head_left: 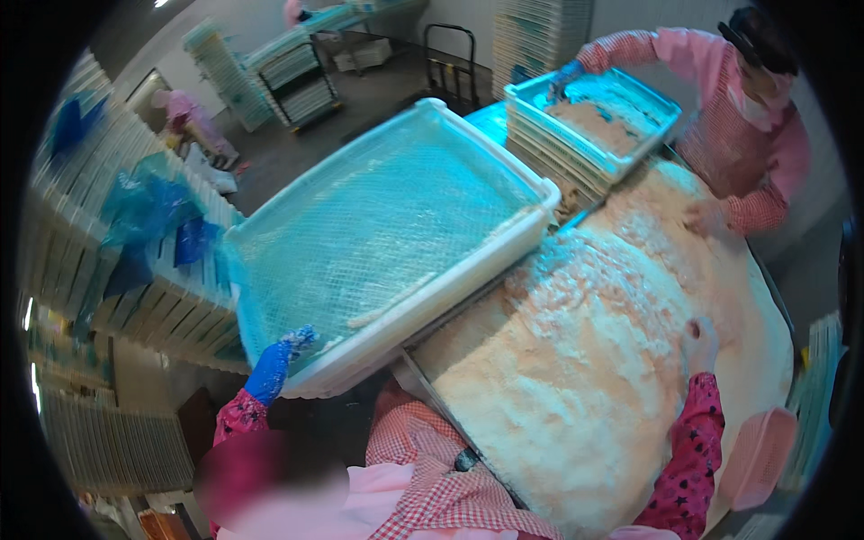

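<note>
My left hand (281, 362), in a blue glove coated with pale crumbs, reaches over the near-left rim of a large mesh-bottomed tray (369, 216). Its fingers are bent close together above the mesh; what they hold, if anything, I cannot make out. One long pale strip (391, 301) lies in the tray near its front side, with small pale bits beside my fingertips. On the right, my right hand (701, 346) rests at a broad mound of pale, crumb-like powder (558, 387). Its fingers are curled, and their contents are hidden.
Across the mound a co-worker (747, 135) reaches into a blue-lit tray (594, 117) atop a stack. Stacked trays (108, 234) with blue plastic line the left. A pink basket (760, 459) stands at the right. Behind are a trolley (450, 58) and another person (191, 121).
</note>
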`<state>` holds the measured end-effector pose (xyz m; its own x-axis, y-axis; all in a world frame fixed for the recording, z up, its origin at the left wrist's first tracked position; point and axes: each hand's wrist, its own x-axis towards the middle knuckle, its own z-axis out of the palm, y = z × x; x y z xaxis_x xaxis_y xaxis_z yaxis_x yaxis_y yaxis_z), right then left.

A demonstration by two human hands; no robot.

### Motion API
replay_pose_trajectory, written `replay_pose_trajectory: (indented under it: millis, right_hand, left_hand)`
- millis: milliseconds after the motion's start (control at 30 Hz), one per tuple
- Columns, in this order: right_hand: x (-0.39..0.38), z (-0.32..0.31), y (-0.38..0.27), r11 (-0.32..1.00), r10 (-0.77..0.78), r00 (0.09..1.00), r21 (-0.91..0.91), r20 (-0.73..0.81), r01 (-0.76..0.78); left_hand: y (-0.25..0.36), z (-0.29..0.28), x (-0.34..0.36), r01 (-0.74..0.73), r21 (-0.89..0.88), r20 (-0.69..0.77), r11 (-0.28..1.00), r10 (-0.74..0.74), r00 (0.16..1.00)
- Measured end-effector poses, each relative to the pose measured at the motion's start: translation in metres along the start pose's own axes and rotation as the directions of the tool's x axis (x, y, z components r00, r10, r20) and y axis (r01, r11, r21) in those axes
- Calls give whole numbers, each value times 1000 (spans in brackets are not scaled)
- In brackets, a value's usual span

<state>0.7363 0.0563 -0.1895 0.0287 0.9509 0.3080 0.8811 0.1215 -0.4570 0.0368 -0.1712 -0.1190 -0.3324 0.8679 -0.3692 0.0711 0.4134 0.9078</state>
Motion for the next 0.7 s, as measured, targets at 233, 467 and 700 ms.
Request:
replay_pose_trajectory:
  millis: [233,467,700]
  right_hand:
    - [-110,-5,-130,854,49,921,462,387,-239]
    - [-253,16,-100,833,340,931,417,129,-362]
    - [-223,-13,-87,891,448,873,170,-191,-420]
  left_hand:
    - [39,111,-8,-496,123,150,860,478,866]
    - [-75,301,23,-809,223,770,544,410,488]
    - [-74,433,-45,-989,-94,899,116,436,-34]
